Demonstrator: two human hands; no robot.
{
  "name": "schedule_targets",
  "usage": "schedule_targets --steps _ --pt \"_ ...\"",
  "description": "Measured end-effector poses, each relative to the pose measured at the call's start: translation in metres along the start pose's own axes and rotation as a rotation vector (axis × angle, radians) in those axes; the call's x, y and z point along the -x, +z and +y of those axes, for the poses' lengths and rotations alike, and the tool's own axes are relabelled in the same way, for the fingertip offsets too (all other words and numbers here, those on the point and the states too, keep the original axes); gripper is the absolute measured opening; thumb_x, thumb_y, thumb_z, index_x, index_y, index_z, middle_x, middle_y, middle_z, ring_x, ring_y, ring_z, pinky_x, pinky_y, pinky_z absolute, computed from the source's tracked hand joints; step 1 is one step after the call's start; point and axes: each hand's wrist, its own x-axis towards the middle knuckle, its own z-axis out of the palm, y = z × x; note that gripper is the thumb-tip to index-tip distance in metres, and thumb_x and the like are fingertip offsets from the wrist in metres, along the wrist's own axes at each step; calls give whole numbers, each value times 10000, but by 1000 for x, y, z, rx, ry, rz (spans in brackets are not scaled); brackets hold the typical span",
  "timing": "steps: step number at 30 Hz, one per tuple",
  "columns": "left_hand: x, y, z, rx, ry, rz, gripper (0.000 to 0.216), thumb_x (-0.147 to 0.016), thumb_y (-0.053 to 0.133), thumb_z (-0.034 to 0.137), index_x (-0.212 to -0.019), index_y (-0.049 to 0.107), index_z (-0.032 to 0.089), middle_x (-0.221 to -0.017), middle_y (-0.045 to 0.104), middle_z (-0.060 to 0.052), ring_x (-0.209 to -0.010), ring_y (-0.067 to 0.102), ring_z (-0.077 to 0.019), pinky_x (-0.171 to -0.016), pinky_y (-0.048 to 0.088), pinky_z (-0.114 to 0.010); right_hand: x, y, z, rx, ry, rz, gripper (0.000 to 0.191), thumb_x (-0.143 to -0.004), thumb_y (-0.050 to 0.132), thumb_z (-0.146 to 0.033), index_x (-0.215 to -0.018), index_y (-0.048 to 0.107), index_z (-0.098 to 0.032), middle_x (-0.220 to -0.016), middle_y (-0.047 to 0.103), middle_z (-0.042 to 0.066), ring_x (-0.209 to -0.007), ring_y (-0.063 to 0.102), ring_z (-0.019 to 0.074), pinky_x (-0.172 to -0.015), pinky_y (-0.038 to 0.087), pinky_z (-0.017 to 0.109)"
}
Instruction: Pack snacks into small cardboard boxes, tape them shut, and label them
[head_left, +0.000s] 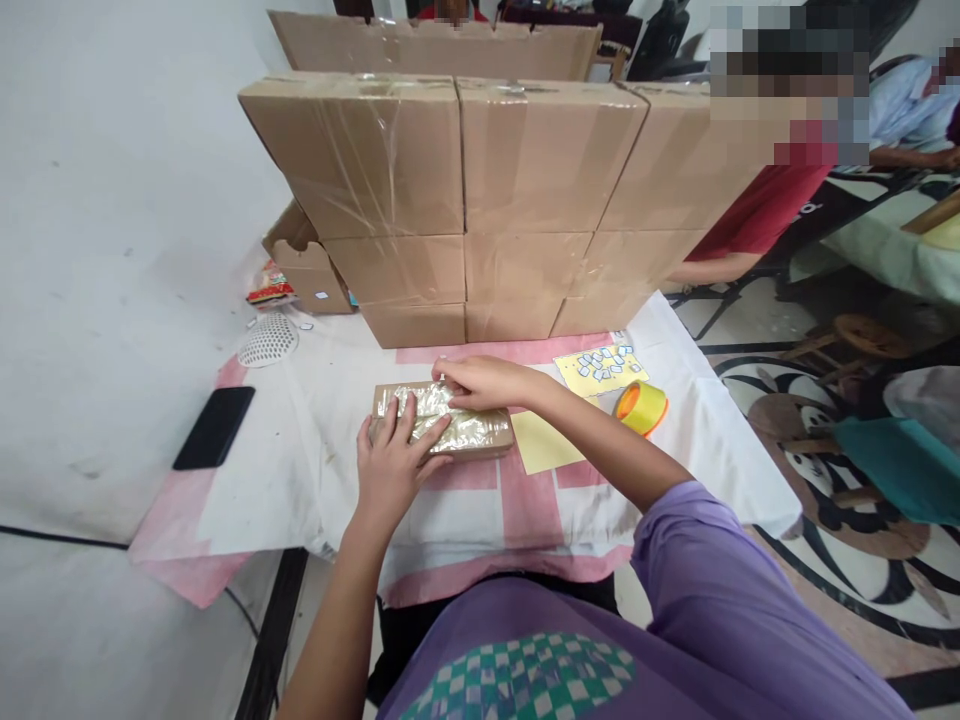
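Note:
A small brown cardboard box (491, 435) lies flat on the table, its top covered with shiny clear packing tape (469, 432). My left hand (394, 450) rests on its left part, fingers spread over the tape. Across the top from the right comes my right hand (480, 384), its fingers curled together at the box's far edge; whatever they may pinch is too small to make out. Right of the box lies a plain yellow sheet (547, 445). A roll of yellow tape with an orange rim (641, 407) is beside my right forearm.
Stacked taped cartons (540, 150) form a wall at the back. A yellow sheet with small white pieces (596, 370) lies near them. On the left are a black phone (214, 428), a white perforated dome (268, 340) and an open carton (315, 275). A person in a red sleeve (757, 215) stands at right.

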Motion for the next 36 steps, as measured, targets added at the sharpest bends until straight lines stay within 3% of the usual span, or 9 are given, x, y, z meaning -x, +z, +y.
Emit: schedule_targets --steps 4,11,16,19,25,30,36 --pt "1 0 -1 1 50 55 508 -937 673 482 -1437 602 425 -1650 389 -153 -1497 428 -400 -1156 303 -628 3 2 2 -41 -3 30 267 -897 632 -196 -1136 513 -207 -834 596 -12 -724 508 166 -634 279 270" --pt "-1 -9 5 42 98 103 364 -967 668 317 -1320 673 407 -1517 593 -30 -1430 522 -336 -1200 247 -605 4 9 10 -150 -2 83 311 -887 625 -226 -1179 522 -197 -820 582 -22 -746 535 177 -667 324 269" --pt "0 -10 20 111 119 114 444 -984 571 131 -1376 627 333 -1446 654 -45 -1399 557 -282 -1251 80 -619 5 13 14 -183 -9 117 301 -895 609 -224 -1181 520 -190 -823 566 -23 -760 542 182 -699 358 277" --pt "1 -8 31 150 124 124 498 -963 517 52 -1378 623 305 -1453 649 -42 -1372 582 -245 -1260 99 -561 5 15 16 -209 -9 147 245 -925 592 -235 -1159 532 -195 -821 577 -16 -775 543 186 -712 364 282" --pt "3 -3 40 195 77 162 416 -974 566 132 -1336 651 317 -1421 674 -42 -1336 610 -237 -1250 125 -521 2 20 18 -272 -5 171 189 -962 531 -205 -1150 523 -193 -736 556 -51 -697 521 165 -705 362 278" --pt "4 0 41 208 59 162 394 -971 596 165 -1327 656 322 -1415 678 -47 -1335 610 -238 -1251 115 -519 -5 21 16 -173 55 173 265 -888 538 -116 -1143 543 -189 -659 509 -80 -649 493 150 -664 310 257" --pt "4 -1 43 219 33 136 373 -992 583 207 -1337 649 330 -1441 659 -35 -1353 595 -230 -1251 110 -512 -13 14 6 -67 170 84 239 -867 543 -109 -1089 558 -197 -736 606 -30 -704 516 169 -636 273 261"
